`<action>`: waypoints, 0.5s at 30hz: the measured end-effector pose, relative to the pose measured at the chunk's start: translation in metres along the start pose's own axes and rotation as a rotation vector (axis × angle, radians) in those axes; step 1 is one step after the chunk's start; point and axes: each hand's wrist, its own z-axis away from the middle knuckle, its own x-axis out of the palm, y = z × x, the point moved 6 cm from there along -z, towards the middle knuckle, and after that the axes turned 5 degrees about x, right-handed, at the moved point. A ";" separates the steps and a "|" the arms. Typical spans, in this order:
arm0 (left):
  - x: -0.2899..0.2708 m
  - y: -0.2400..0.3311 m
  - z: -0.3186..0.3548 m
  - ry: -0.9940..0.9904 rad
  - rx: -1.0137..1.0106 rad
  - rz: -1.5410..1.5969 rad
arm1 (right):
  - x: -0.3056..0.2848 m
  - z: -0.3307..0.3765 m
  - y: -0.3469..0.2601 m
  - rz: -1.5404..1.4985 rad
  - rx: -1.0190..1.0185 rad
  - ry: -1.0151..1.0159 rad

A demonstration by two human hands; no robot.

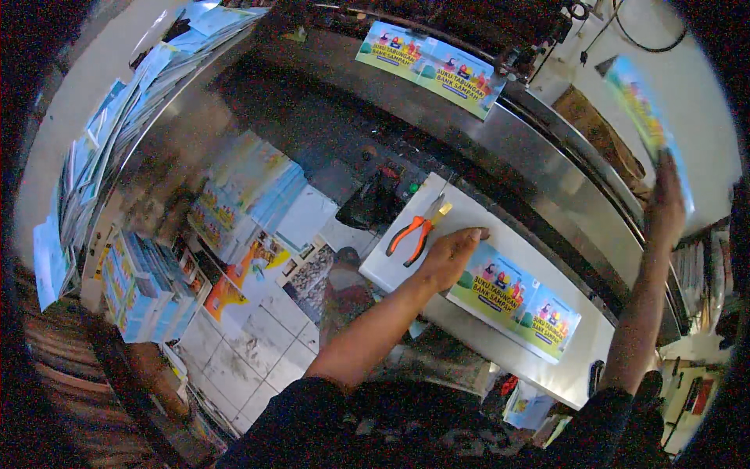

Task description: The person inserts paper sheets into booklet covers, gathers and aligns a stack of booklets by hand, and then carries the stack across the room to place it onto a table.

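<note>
On a white board [582,374] in front of me lies a printed cover sheet [512,301] with cartoon figures on blue, yellow and green. My left hand [451,256] rests by its upper left corner, fingers curled under; what they hold, if anything, is hidden. Just left of that hand lies a pair of pliers [414,238] with orange and black handles. Out to the right, my right hand [666,205] grips the lower end of another printed sheet [644,109], held up at a slant and blurred.
A similar sheet [430,69] lies on the metal machine [547,148] across the far side. Stacks of printed booklets [144,285] stand at left, with more stacks [246,184] behind. A long row of folded papers [117,133] lines the left edge. A cable [652,45] lies far right.
</note>
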 end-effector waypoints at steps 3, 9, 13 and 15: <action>0.006 -0.003 -0.007 -0.038 0.068 -0.166 | 0.065 0.055 -0.008 0.104 -0.046 -0.156; -0.003 -0.003 0.000 -0.053 0.061 -0.190 | 0.061 0.132 -0.057 -0.342 0.424 -0.746; -0.008 -0.002 0.001 -0.057 0.094 -0.145 | -0.010 0.183 -0.131 -0.443 0.161 -1.094; -0.004 0.001 0.000 -0.030 0.096 -0.147 | -0.043 0.209 -0.156 -0.475 0.012 -1.087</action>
